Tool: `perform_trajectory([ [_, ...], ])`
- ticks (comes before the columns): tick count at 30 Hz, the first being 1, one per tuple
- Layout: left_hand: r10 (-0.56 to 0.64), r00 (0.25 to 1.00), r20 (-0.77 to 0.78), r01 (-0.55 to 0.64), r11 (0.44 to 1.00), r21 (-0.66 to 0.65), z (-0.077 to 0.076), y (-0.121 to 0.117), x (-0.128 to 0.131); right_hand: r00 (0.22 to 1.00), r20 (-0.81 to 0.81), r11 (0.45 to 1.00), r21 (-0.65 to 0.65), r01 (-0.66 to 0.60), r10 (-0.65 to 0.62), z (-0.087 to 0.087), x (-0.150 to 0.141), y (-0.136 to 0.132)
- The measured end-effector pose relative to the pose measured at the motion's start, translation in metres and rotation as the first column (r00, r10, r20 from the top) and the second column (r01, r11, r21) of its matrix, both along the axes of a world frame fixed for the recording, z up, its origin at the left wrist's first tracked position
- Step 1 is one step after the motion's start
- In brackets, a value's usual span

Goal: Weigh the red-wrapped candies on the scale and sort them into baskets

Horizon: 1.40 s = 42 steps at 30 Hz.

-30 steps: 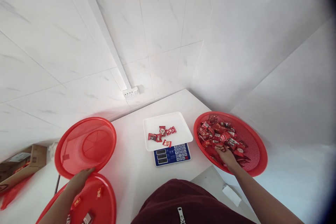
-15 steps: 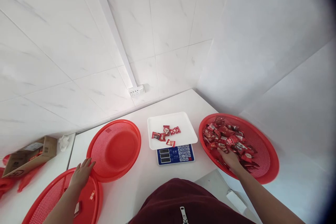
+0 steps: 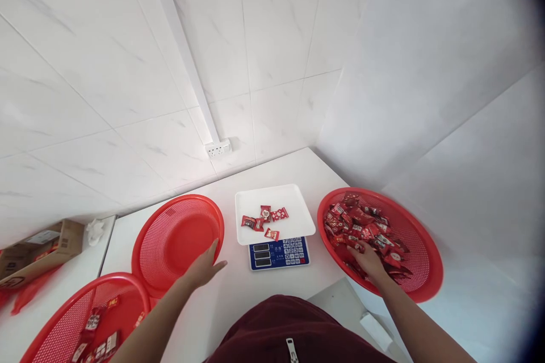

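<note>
My left hand (image 3: 203,266) is beside the right rim of the empty red plastic basket (image 3: 140,238), fingers and thumb apart, holding nothing. Inside the right-hand red basket (image 3: 432,272), my right hand (image 3: 368,264) reaches into a heap of red wrapped candies (image 3: 370,221). Its fingers are closed at the near side of the heap, with a red wrapped candy at the fingertips. Between the two baskets, several red candy packets (image 3: 264,214) lie on the white tray (image 3: 293,198) of a scale, whose blue keypad panel (image 3: 279,254) faces me.
A third red basket (image 3: 38,332) with several red packets stands at the lower left, partly behind my left forearm. Beyond it are a cardboard box (image 3: 70,238), red plastic bags and crumpled white tissue (image 3: 95,232). A power socket (image 3: 218,148) is on the tiled wall.
My left hand has moved right, from the lower-left basket over to the right rim of the empty basket. My right hand stays in the candy heap, with its fingers slightly shifted.
</note>
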<state>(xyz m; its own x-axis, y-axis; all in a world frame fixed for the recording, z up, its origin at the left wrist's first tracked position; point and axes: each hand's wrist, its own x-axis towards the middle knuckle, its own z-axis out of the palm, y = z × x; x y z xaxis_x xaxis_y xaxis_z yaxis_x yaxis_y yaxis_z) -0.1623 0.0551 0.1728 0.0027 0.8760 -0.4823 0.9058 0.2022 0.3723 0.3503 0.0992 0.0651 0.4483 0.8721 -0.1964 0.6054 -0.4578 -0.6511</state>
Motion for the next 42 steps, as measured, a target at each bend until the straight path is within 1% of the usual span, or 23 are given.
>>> perform_trajectory([
  [2,-0.010,1.000,-0.020,0.009,0.999,-0.031,0.001,-0.004,0.023,0.985,0.166,0.998,0.046,-0.052,0.044,0.009,-0.003,0.008],
  [4,-0.001,0.999,-0.040,-0.001,0.999,-0.053,0.005,-0.012,0.033,0.947,0.302,0.966,0.190,-0.173,0.110,0.024,-0.017,0.019],
  [6,-0.012,0.999,-0.040,0.009,0.998,-0.068,0.009,-0.022,0.036,0.912,0.358,0.882,0.339,-0.327,0.200,0.040,-0.042,0.031],
  [8,-0.029,0.999,-0.031,0.026,0.996,-0.083,0.013,-0.033,0.036,0.866,0.365,0.799,0.373,-0.473,0.342,0.055,-0.077,0.044],
  [10,-0.043,0.999,-0.008,0.042,0.994,-0.104,0.015,-0.042,0.038,0.774,0.367,0.722,0.301,-0.623,0.516,0.066,-0.114,0.056],
  [13,-0.053,0.998,0.023,0.055,0.990,-0.131,0.019,-0.052,0.040,0.587,0.367,0.596,0.102,-0.797,0.722,0.074,-0.163,0.071],
  [16,-0.049,0.998,0.038,0.053,0.991,-0.121,0.023,-0.056,0.044,0.469,0.349,0.521,-0.067,-0.851,0.811,0.076,-0.191,0.082],
  [19,-0.013,0.998,0.063,0.019,0.996,-0.086,0.026,-0.058,0.046,0.415,0.333,0.481,-0.147,-0.864,0.847,0.073,-0.197,0.087],
  [21,0.015,0.997,0.081,-0.010,0.998,-0.055,0.026,-0.058,0.047,0.423,0.329,0.486,-0.139,-0.863,0.844,0.069,-0.193,0.088],
  [22,0.031,0.996,0.088,-0.028,0.999,-0.038,0.026,-0.058,0.048,0.455,0.315,0.511,-0.122,-0.851,0.833,0.067,-0.191,0.088],
  [25,0.068,0.991,0.116,-0.070,0.997,0.016,0.027,-0.055,0.053,0.665,0.139,0.674,-0.032,-0.738,0.734,0.070,-0.194,0.086],
  [26,0.068,0.989,0.128,-0.073,0.997,0.032,0.028,-0.054,0.055,0.715,0.052,0.716,-0.001,-0.698,0.697,0.074,-0.200,0.085],
  [27,0.061,0.988,0.141,-0.068,0.997,0.046,0.029,-0.052,0.058,0.730,-0.058,0.732,0.037,-0.680,0.681,0.080,-0.208,0.084],
  [28,0.047,0.987,0.154,-0.057,0.997,0.059,0.030,-0.050,0.061,0.704,-0.165,0.721,0.083,-0.688,0.691,0.088,-0.218,0.083],
  [29,0.030,0.986,0.163,-0.041,0.997,0.070,0.030,-0.047,0.065,0.638,-0.287,0.691,0.146,-0.708,0.715,0.097,-0.230,0.081],
  [30,0.012,0.986,0.168,-0.025,0.997,0.076,0.031,-0.045,0.068,0.521,-0.396,0.632,0.234,-0.739,0.756,0.106,-0.241,0.079],
  [31,-0.003,0.986,0.166,-0.009,0.997,0.075,0.030,-0.043,0.071,0.437,-0.427,0.579,0.296,-0.760,0.792,0.115,-0.250,0.077],
  [33,-0.029,0.989,0.145,0.021,0.998,0.054,0.028,-0.040,0.076,0.392,-0.327,0.492,0.326,-0.807,0.860,0.126,-0.262,0.074],
  [35,-0.045,0.993,0.114,0.043,0.999,0.021,0.023,-0.038,0.079,0.420,-0.127,0.438,0.194,-0.878,0.899,0.127,-0.261,0.070],
  [37,-0.045,0.994,0.097,0.045,0.999,0.002,0.018,-0.038,0.080,0.430,0.025,0.431,-0.012,-0.902,0.902,0.117,-0.250,0.065],
  [39,-0.029,0.995,0.092,0.029,1.000,0.001,0.013,-0.039,0.081,0.449,0.096,0.459,-0.154,-0.875,0.888,0.103,-0.235,0.060],
  [40,-0.018,0.996,0.090,0.018,1.000,-0.002,0.011,-0.039,0.081,0.467,0.111,0.480,-0.177,-0.859,0.877,0.095,-0.229,0.058],
  [42,-0.003,0.997,0.080,0.004,1.000,-0.017,0.008,-0.040,0.081,0.526,0.107,0.536,-0.158,-0.829,0.844,0.085,-0.219,0.056],
])
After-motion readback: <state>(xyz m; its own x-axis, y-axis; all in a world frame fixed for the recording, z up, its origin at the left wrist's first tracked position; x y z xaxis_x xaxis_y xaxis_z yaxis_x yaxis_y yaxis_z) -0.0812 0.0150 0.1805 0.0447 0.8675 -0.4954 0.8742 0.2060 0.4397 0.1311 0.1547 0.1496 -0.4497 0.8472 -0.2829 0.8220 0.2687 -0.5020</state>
